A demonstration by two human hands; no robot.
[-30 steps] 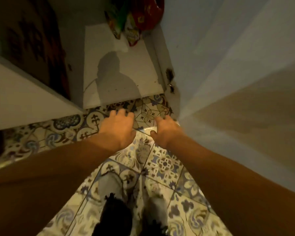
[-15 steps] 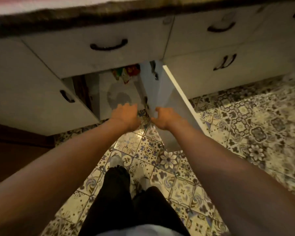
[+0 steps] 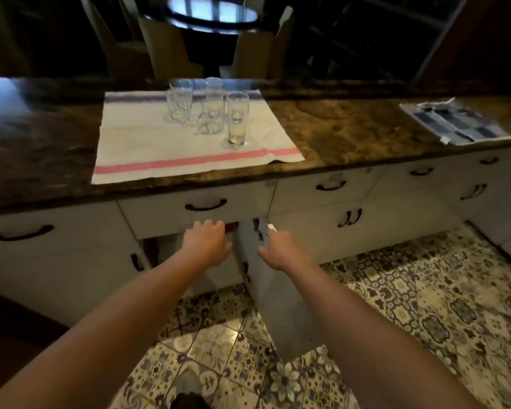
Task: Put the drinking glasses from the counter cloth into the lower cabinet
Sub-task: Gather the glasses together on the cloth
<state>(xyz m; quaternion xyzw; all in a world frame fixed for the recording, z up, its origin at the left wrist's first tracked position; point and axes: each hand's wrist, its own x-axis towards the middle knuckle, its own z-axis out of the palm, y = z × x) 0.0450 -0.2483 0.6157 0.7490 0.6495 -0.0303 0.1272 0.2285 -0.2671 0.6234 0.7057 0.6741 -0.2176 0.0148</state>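
Note:
Several clear drinking glasses [image 3: 210, 110] stand upright on a white cloth [image 3: 148, 149] with a pink stripe, on the dark stone counter [image 3: 351, 131]. Below it the lower cabinet [image 3: 219, 270] stands open, its white door [image 3: 283, 299] swung out toward me. My left hand [image 3: 208, 242] hovers in front of the cabinet opening, fingers loosely curled, holding nothing. My right hand [image 3: 281, 250] is beside the top of the open door, fingers apart, also holding nothing. Both hands are well below the glasses.
White drawers with black handles [image 3: 205, 205] run under the counter. A folded blue-checked cloth [image 3: 455, 125] lies at the counter's right end. Patterned floor tiles [image 3: 425, 305] spread below. Chairs and a round table [image 3: 213, 13] stand behind the counter.
My view has risen from inside the cabinet and the floor up to the counter with the glasses. Both hands have drawn back from the cabinet floor and lifted to the door's top.

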